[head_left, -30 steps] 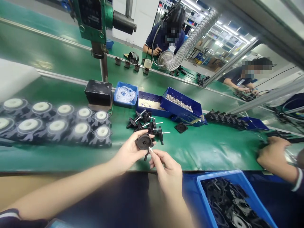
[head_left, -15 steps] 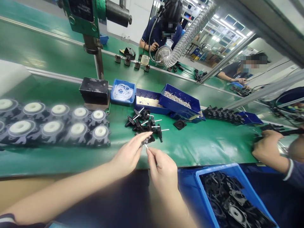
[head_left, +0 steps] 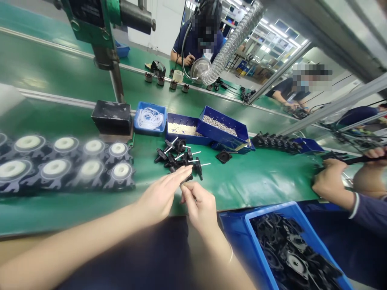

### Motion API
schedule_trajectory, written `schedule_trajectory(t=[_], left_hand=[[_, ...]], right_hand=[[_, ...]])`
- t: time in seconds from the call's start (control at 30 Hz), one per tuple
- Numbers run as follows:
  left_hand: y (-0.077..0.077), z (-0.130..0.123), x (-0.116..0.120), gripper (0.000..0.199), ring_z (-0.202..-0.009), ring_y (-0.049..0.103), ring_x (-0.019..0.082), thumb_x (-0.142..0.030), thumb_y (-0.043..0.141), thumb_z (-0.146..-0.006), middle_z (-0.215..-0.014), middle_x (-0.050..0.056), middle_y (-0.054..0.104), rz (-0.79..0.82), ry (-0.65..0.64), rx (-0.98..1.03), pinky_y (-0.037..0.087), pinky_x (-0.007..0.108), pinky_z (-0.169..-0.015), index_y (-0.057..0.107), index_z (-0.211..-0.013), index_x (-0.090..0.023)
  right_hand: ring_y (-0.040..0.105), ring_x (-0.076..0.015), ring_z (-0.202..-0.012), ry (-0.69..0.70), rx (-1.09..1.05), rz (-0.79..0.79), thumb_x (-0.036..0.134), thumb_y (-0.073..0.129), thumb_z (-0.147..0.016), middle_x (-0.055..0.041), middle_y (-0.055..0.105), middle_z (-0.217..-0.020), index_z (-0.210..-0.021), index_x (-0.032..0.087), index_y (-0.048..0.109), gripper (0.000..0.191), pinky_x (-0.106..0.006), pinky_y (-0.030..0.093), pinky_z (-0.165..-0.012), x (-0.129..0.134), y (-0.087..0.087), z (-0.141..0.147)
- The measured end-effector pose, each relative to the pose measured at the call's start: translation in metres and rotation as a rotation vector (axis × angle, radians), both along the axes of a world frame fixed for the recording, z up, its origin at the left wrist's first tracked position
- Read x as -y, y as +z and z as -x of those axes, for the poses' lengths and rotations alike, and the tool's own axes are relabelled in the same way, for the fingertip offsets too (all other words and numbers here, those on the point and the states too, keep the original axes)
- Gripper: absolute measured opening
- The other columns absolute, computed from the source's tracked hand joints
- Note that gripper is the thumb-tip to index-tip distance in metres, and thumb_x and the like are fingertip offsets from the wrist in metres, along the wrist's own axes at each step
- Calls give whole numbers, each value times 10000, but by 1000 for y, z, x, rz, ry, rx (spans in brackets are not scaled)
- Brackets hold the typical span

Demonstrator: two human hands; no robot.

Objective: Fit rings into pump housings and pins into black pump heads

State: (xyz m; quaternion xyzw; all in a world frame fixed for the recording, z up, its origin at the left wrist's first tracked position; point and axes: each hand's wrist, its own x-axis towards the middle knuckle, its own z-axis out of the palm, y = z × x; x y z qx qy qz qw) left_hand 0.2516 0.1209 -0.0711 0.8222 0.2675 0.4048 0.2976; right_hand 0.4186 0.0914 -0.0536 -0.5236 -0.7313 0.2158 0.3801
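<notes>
My left hand (head_left: 160, 195) is closed on a black part (head_left: 188, 177), which shows only in part beyond the fingers. Against the near side of that part, my right hand (head_left: 201, 205) has its fingers pinched together; what they grip is hidden. Just beyond both hands lies a pile of black parts (head_left: 172, 159) with thin white pins sticking out. A flat square black part (head_left: 224, 156) rests to the right of the pile.
Black plates with white discs (head_left: 57, 168) fill the left. Behind the pile stand a tubing tray (head_left: 150, 129) and a blue bin of metal pins (head_left: 238, 141). A blue crate (head_left: 250, 229) is at lower right; a co-worker's hand (head_left: 329, 181) is beyond it.
My right hand has come up closer to my left hand, and the white pin between them no longer shows. The whole view has shifted slightly.
</notes>
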Motion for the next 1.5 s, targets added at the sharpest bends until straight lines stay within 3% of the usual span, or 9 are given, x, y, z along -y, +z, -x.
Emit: schedule_trajectory(t=[0.13, 0.33, 0.6, 0.83, 0.97, 1.1, 1.23, 1.37, 1.5], left_hand=[[21, 11, -2, 713, -1517, 202, 241, -82, 399, -945, -1654, 95, 153, 53, -32, -87, 263, 439, -1245, 114, -1583, -223], [19, 15, -22, 753, -1530, 93, 327, -326, 523, -939, -1661, 148, 11, 281, 373, -288, 214, 552, -1223, 129, -1566, -191], [-7, -15, -39, 861, -1519, 14, 385, -331, 559, -900, -1641, 202, -106, 455, 416, -419, 244, 566, -1203, 55, -1567, -126], [0, 0, -25, 812, -1481, 268, 355, -339, 509, -913, -1658, 129, -101, 346, 353, -485, 397, 504, -1139, 52, -1577, -236], [29, 39, -25, 732, -1386, 448, 357, -424, 505, -921, -1671, 43, 41, 105, 298, -596, 526, 467, -1027, 165, -1565, -349], [67, 49, -84, 701, -1428, 391, 341, -513, 498, -917, -1621, 53, 281, -96, 343, -655, 380, 512, -1156, 285, -1544, -282], [90, 15, -174, 553, -1308, 534, 309, -355, 497, -919, -1450, 143, 531, -69, 304, -813, 435, 445, -1109, 479, -1422, -126], [80, -33, -245, 332, -1081, 668, 270, -145, 557, -846, -1173, 119, 714, -5, 230, -991, 508, 338, -941, 692, -1149, -161], [49, -72, -277, 249, -952, 696, 245, -178, 729, -741, -993, 90, 754, 41, 141, -972, 496, 254, -797, 749, -989, -190]], right_hand=[[613, -146, -670, -120, -63, -4, 315, 549, -974, -4, 653, -725, -805, 207, 640, 220, -254, 481, -672, -29, 9, -47], [651, -274, -919, -448, 184, -26, 384, 574, -882, -139, 718, -966, -781, 176, 687, 258, -419, 495, -883, -96, 3, -122], [720, -180, -756, -184, 71, 213, 305, 560, -944, -64, 750, -881, -979, 163, 692, 197, -299, 594, -700, -154, -24, -95], [738, -205, -879, 51, -31, 242, 377, 613, -930, -84, 748, -999, -1005, 174, 717, 240, -292, 620, -728, -133, 53, -121], [742, -203, -748, -266, -158, -88, 499, 590, -928, -98, 743, -857, -915, 135, 710, 384, -289, 623, -653, -140, 96, -191], [741, -192, -771, -699, 65, -64, 385, 370, -1013, -164, 736, -983, -1009, 105, 657, 401, -284, 606, -680, -187, 79, -270], [736, -261, -729, -651, 271, 158, 264, 587, -863, -148, 736, -747, -774, 112, 711, 216, -320, 578, -710, -236, 36, -298], [723, -313, -863, -567, 442, 219, 167, 679, -706, -168, 727, -752, -638, 146, 693, 73, -323, 530, -794, -262, 10, -290], [715, -302, -878, -558, 518, 219, 188, 654, -719, -169, 722, -794, -650, 170, 673, 74, -290, 507, -745, -271, 2, -289]])
